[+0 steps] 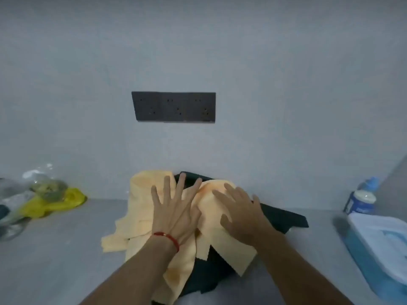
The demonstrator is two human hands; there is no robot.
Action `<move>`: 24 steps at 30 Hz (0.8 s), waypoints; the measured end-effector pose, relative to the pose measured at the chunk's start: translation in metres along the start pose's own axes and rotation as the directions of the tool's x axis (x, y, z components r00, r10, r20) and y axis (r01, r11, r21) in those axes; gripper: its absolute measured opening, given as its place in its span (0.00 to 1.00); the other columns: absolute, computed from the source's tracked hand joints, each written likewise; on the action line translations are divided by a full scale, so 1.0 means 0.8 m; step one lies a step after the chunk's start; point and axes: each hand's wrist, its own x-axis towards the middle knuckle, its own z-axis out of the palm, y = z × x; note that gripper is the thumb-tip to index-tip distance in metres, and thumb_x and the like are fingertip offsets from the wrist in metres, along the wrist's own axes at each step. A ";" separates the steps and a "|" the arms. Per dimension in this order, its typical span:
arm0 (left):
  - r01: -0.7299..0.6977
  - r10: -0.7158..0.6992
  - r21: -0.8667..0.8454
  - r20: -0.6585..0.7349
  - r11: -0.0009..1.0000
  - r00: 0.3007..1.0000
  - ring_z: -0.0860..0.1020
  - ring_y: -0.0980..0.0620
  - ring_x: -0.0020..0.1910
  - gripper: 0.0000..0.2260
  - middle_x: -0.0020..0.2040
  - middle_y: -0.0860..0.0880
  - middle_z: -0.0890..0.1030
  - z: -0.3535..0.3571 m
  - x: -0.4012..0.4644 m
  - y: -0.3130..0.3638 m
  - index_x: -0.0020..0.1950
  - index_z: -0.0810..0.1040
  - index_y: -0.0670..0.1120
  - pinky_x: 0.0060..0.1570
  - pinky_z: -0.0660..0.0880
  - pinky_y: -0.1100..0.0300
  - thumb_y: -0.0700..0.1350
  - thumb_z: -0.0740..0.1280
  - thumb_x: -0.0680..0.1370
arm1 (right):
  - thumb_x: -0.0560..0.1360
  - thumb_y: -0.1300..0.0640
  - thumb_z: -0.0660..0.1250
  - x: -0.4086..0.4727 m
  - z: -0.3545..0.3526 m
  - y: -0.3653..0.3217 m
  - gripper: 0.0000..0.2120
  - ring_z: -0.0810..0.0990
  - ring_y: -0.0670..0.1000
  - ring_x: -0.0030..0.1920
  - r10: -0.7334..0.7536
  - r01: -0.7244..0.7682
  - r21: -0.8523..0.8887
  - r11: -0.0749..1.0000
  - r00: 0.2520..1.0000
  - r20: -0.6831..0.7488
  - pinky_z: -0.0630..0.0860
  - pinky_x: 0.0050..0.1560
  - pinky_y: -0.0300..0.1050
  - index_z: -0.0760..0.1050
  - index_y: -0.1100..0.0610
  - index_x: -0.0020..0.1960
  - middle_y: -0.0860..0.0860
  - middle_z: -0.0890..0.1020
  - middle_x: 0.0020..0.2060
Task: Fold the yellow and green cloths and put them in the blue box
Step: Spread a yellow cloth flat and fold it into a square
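Both hands press flat on the rumpled yellow cloth (pixel 141 208), mid-table against the wall.
It lies bunched over the dark green cloth (pixel 279 216); left hand (pixel 176 214) and right hand (pixel 240 214) have fingers (pixel 166 188) splayed, gripping nothing. Better to smooth outward and square the edges before folding. Bare table lies left; blue box (pixel 374 243) waits at the right edge, bottle (pixel 361 199) behind it.

counter (pixel 66 249) left: bare | right: blue box (pixel 374 245), bottle (pixel 362 200)
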 end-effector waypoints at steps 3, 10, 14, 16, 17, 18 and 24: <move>0.129 -0.124 -0.029 0.129 0.991 0.984 0.45 0.41 0.81 0.28 0.83 0.53 0.46 0.085 -0.061 -0.012 0.81 0.42 0.65 0.74 0.47 0.31 0.59 0.43 0.79 | 0.86 0.42 0.48 0.004 0.097 -0.030 0.27 0.43 0.57 0.82 0.045 -0.060 0.138 0.989 0.993 0.113 0.47 0.77 0.70 0.41 0.35 0.81 0.45 0.39 0.82; 0.117 -0.091 -0.268 0.108 0.956 0.990 0.51 0.48 0.80 0.24 0.82 0.57 0.55 0.175 -0.132 -0.021 0.80 0.55 0.64 0.76 0.46 0.36 0.56 0.50 0.83 | 0.83 0.66 0.55 -0.034 0.203 -0.035 0.15 0.79 0.48 0.49 0.122 -0.092 0.156 0.983 0.973 -0.195 0.71 0.47 0.44 0.79 0.56 0.49 0.51 0.84 0.50; -0.082 0.060 -0.289 -0.082 0.954 0.995 0.64 0.53 0.71 0.22 0.73 0.57 0.68 0.144 -0.161 -0.007 0.74 0.68 0.58 0.70 0.61 0.46 0.57 0.51 0.81 | 0.80 0.69 0.61 -0.098 0.196 -0.002 0.13 0.81 0.57 0.50 0.208 -0.102 0.328 0.939 0.929 -0.306 0.76 0.51 0.49 0.84 0.61 0.54 0.57 0.84 0.47; -0.207 0.157 -0.297 -0.184 0.932 0.970 0.72 0.51 0.60 0.15 0.61 0.54 0.75 0.120 -0.173 -0.002 0.64 0.75 0.52 0.57 0.69 0.51 0.53 0.56 0.81 | 0.79 0.67 0.64 -0.147 0.176 0.027 0.13 0.80 0.57 0.52 0.222 -0.148 0.274 0.950 0.939 -0.263 0.74 0.53 0.47 0.83 0.59 0.60 0.57 0.82 0.51; -0.259 0.190 -0.308 -0.237 0.915 0.953 0.74 0.49 0.53 0.10 0.54 0.52 0.75 0.109 -0.176 0.003 0.58 0.75 0.48 0.51 0.70 0.53 0.50 0.60 0.80 | 0.79 0.64 0.65 -0.172 0.166 0.046 0.14 0.79 0.55 0.53 0.235 -0.194 0.192 0.962 0.947 -0.220 0.74 0.54 0.45 0.83 0.55 0.61 0.55 0.81 0.52; -0.298 0.216 -0.299 -0.278 0.906 0.936 0.73 0.49 0.46 0.06 0.48 0.51 0.74 0.098 -0.179 0.011 0.52 0.74 0.47 0.46 0.71 0.53 0.47 0.62 0.80 | 0.79 0.62 0.65 -0.199 0.155 0.068 0.15 0.78 0.53 0.54 0.246 -0.235 0.083 0.968 0.953 -0.174 0.74 0.55 0.44 0.82 0.52 0.62 0.52 0.80 0.53; -0.196 0.157 -0.128 -0.263 0.972 0.952 0.71 0.46 0.46 0.06 0.48 0.50 0.71 0.083 -0.203 0.036 0.52 0.71 0.48 0.46 0.68 0.51 0.48 0.58 0.79 | 0.77 0.47 0.57 -0.321 0.104 0.104 0.12 0.71 0.48 0.44 0.466 -0.546 -0.232 0.805 0.824 -0.321 0.73 0.54 0.50 0.77 0.48 0.44 0.47 0.77 0.44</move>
